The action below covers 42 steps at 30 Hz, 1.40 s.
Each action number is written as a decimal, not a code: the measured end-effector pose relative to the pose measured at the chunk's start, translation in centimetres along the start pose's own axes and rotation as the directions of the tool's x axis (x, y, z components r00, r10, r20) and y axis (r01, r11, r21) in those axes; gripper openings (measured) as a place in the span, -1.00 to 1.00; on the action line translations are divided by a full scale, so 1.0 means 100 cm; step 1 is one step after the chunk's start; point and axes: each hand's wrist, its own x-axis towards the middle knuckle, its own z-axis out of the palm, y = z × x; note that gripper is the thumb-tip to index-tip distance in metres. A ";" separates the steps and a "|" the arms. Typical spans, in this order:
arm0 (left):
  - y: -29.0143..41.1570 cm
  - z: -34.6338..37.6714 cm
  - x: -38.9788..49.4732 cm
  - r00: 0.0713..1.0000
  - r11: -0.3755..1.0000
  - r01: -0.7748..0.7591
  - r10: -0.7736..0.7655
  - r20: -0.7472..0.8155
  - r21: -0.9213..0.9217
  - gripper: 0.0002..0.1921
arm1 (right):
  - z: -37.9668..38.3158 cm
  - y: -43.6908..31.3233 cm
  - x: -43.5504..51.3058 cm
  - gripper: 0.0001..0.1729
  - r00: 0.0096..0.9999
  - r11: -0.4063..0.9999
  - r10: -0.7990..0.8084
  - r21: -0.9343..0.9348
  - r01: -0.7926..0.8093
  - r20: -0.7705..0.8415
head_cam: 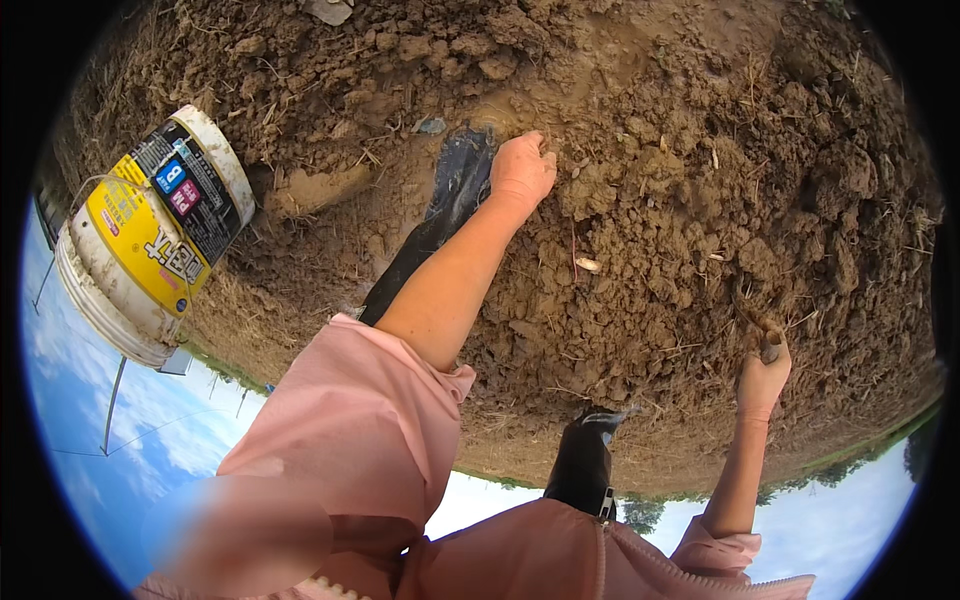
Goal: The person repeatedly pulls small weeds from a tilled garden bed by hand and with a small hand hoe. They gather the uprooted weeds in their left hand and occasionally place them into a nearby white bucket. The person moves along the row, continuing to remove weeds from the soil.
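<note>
My left hand (523,171) is low over the wet mud, beside the muddy black rubber boot (463,169) on my left leg. Its fingers curl down, and whether they hold anything is hidden. Out to the right, my right hand (763,371) is closed around a muddy brown object (771,346), perhaps a root or a handle; mud and fingers hide its full shape. Between my hands lies cloddy brown soil (645,247) with a small pale piece (589,264) and a thin reddish strand on it.
A mud-smeared white plastic bucket (154,240) with a yellow and black label and a wire handle is at the left. My other black boot (581,457) is lower down. A grey stone (328,10) lies at the top edge, and a small bluish-grey piece (430,126) near the left boot.
</note>
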 end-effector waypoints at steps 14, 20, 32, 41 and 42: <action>0.051 0.007 0.005 0.993 0.975 0.004 -0.029 0.112 0.221 -0.78 | 0.000 0.002 -0.002 -0.75 0.999 1.000 -0.030 0.009 0.030 -0.017; 0.017 -0.012 0.001 0.995 0.993 -0.062 0.070 -0.075 0.104 -0.77 | -0.001 0.000 -0.004 -0.75 0.999 0.999 -0.041 -0.027 0.041 -0.014; -0.022 -0.044 0.014 1.000 0.748 0.003 -0.006 -0.002 -0.664 -0.29 | 0.002 -0.001 -0.002 -0.75 1.000 1.000 0.006 0.024 -0.005 -0.015; 0.008 -0.012 -0.003 0.971 0.971 -0.228 0.232 0.064 -0.066 -0.63 | 0.003 0.001 -0.002 -0.74 0.999 0.999 -0.031 0.022 0.031 -0.009; 0.015 -0.004 -0.004 0.962 0.964 -0.264 0.261 0.078 0.021 -0.71 | 0.003 0.002 -0.003 -0.74 0.999 0.999 -0.035 0.028 0.035 -0.006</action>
